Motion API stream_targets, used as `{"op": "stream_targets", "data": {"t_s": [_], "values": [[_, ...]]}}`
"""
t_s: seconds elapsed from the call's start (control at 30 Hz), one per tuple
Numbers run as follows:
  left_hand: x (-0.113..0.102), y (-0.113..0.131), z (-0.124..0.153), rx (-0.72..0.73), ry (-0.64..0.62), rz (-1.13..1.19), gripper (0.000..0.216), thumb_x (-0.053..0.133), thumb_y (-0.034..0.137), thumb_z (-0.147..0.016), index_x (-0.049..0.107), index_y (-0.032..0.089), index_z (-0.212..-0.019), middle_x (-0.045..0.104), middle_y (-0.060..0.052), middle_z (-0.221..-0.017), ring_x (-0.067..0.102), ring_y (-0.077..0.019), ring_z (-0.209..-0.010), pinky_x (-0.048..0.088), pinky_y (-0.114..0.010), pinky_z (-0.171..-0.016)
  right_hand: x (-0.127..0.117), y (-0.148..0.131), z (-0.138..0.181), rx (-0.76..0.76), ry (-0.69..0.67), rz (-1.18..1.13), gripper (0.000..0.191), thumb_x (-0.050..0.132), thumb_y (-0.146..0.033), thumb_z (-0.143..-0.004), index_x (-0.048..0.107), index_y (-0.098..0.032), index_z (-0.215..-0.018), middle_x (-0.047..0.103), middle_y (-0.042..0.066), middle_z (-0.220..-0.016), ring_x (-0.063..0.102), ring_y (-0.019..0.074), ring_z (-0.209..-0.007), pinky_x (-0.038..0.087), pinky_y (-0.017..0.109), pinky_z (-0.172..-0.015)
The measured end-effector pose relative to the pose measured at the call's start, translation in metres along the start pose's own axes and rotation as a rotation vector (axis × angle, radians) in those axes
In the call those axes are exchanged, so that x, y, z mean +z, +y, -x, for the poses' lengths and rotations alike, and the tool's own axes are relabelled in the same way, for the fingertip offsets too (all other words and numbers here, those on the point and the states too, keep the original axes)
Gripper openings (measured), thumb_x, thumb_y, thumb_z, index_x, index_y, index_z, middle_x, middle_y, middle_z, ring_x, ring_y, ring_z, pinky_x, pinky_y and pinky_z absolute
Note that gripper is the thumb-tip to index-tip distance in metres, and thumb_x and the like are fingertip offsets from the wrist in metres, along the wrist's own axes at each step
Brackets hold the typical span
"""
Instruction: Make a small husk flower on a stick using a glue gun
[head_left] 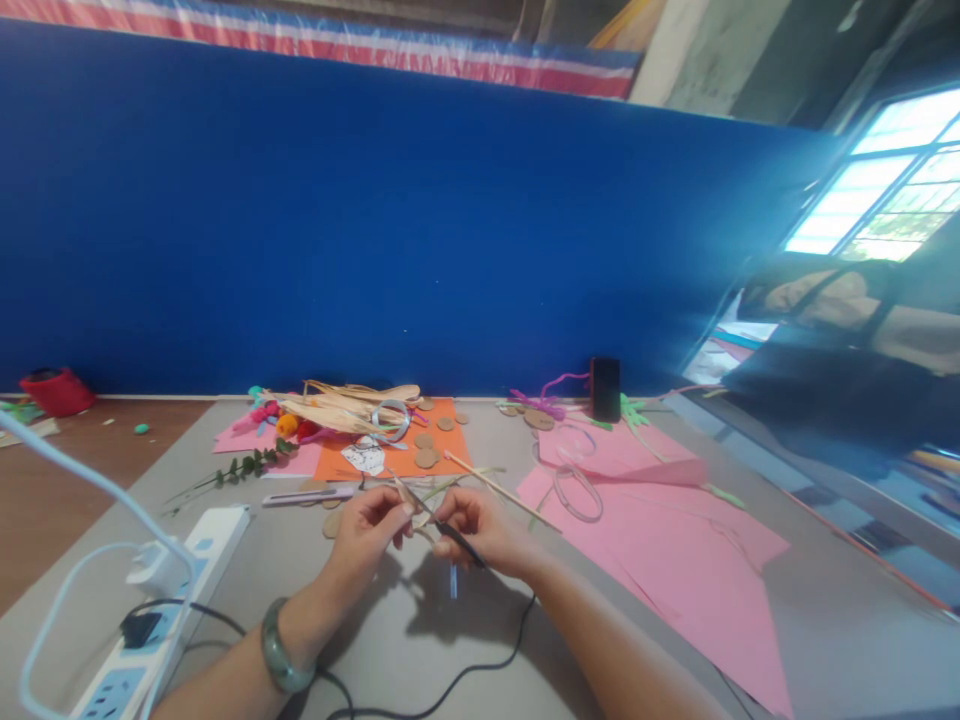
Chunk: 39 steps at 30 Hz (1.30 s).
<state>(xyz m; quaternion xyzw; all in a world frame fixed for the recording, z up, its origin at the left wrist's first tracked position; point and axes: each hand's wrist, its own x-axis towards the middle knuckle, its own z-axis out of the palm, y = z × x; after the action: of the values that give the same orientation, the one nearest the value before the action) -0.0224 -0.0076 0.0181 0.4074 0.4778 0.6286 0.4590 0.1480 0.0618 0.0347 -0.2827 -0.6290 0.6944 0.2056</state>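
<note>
My left hand [369, 528] is pinched shut on a thin pale strip of dried leaf or stick [405, 492] that runs up and to the left. My right hand [480, 530] is closed around a slim black tool [459, 542] whose black cord [450, 680] trails down over the grey table [360, 600]. Both hands meet above the table, and the tool's tip touches the strip between them. A green bangle [279, 650] sits on my left wrist.
A white power strip [157, 620] with plugs and white cable lies at the left. Behind the hands are orange paper [450, 455], brown card discs, dried leaves [337, 405], pompoms, a green sprig [240, 467], a wooden stick [499, 488], pink sheets [660, 540], a clear loop and a dark phone [604, 388] against the blue wall.
</note>
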Motion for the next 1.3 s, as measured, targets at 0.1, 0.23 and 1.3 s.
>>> {"op": "stream_targets", "data": {"t_s": [0.1, 0.23, 1.3], "values": [[0.0, 0.001, 0.0, 0.009, -0.011, -0.009, 0.02, 0.07, 0.034, -0.072, 0.063, 0.016, -0.067, 0.057, 0.001, -0.055, 0.05, -0.0116, -0.05, 0.039, -0.022, -0.048, 0.0, 0.001, 0.0, 0.0, 0.005, 0.002, 0.047, 0.087, -0.043, -0.054, 0.053, -0.019, -0.078, 0.054, -0.01, -0.045, 0.043, 0.0058, -0.036, 0.029, 0.017, -0.039], [0.0, 0.001, -0.001, 0.015, -0.014, -0.007, 0.021, 0.07, 0.034, -0.073, 0.062, 0.016, -0.065, 0.057, 0.001, -0.053, 0.049, -0.0111, -0.049, 0.039, -0.022, -0.048, -0.001, 0.003, -0.001, 0.001, 0.005, 0.003, 0.045, 0.087, -0.039, -0.055, 0.054, -0.019, -0.078, 0.053, -0.01, -0.044, 0.043, 0.0052, -0.036, 0.028, 0.017, -0.038], [0.0, -0.007, -0.006, -0.024, 0.063, 0.025, 0.028, 0.07, 0.043, -0.075, 0.069, 0.014, -0.074, 0.058, 0.001, -0.054, 0.049, -0.0087, -0.045, 0.04, -0.019, -0.042, -0.017, -0.011, 0.003, -0.168, 0.251, 0.383, 0.036, 0.079, -0.032, -0.062, 0.055, -0.018, -0.086, 0.059, -0.003, -0.069, 0.052, 0.012, -0.063, 0.038, 0.025, -0.059]]}}
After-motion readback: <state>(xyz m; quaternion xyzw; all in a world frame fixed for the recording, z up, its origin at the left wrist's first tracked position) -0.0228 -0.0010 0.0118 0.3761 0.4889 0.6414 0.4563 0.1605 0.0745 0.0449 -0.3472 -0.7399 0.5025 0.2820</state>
